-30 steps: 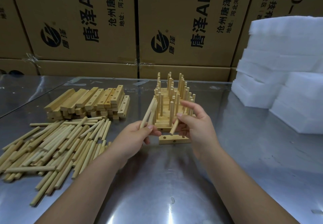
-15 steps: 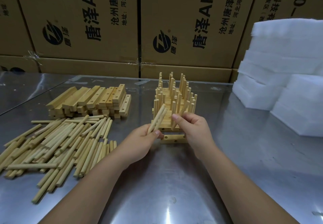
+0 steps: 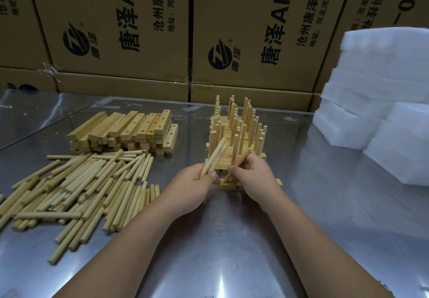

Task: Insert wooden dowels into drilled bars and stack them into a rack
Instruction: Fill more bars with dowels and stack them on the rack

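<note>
Dowel (image 3: 236,165): one, pinched in your right grip (image 3: 253,177), long axis tilted, lower end down-left at the drilled bar (image 3: 229,185) lying crosswise on the tabletop (image 3: 232,239) before the rack (image 3: 234,135). Your left grip (image 3: 192,188) holds two spare dowels (image 3: 214,156).

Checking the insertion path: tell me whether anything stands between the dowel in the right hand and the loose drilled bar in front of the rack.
Nothing visible does. The right hand tilts its dowel down to the loose bar near its left end. The left hand, holding spare dowels, sits just left of it.
</note>
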